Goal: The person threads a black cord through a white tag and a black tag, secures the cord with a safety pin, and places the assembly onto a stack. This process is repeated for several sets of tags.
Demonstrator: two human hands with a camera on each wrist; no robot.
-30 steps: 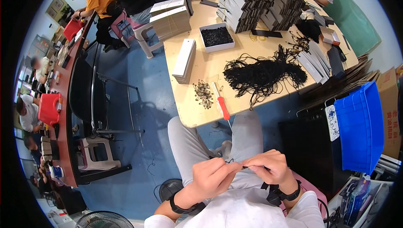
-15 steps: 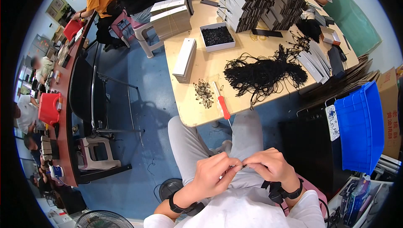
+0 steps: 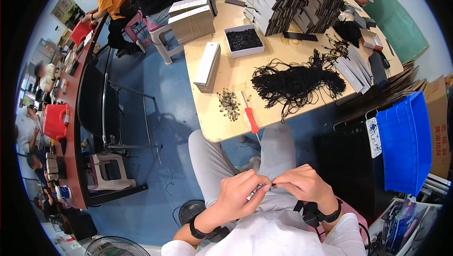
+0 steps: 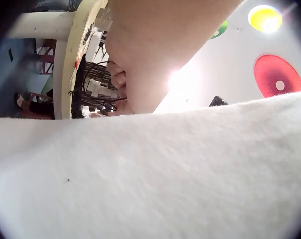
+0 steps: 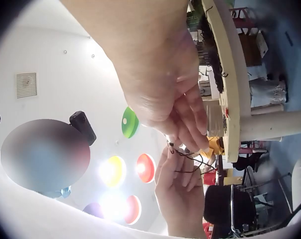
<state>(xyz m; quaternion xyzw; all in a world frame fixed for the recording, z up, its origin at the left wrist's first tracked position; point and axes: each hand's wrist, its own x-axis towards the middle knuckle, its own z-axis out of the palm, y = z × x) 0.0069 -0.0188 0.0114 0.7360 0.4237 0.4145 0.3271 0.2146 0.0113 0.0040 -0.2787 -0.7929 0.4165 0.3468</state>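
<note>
In the head view my left hand (image 3: 239, 195) and right hand (image 3: 303, 185) meet fingertip to fingertip above the lap. Between them they pinch a thin black cord (image 5: 189, 171), which hangs in loops beside the fingers in the right wrist view. A small metal pin (image 5: 171, 145) shows at the fingertips there, partly hidden by them. The left wrist view is mostly white cloth, with a cord loop (image 4: 86, 79) beside the fingers. On the table ahead lie a heap of small wire pins (image 3: 228, 105) and a large bundle of black cords (image 3: 297, 84).
A red-handled screwdriver (image 3: 251, 120) lies over the table's (image 3: 214, 131) front edge. Behind it stand a white box (image 3: 244, 53) of small black pieces, a stack of white cards (image 3: 206, 70) and tall tag stacks (image 3: 278, 6). A blue crate (image 3: 406, 143) stands at the right.
The left hand's fingers have drawn up and curled more, its thumb lower, and the small pin at the fingertips shows more. The right hand has shifted only slightly.
</note>
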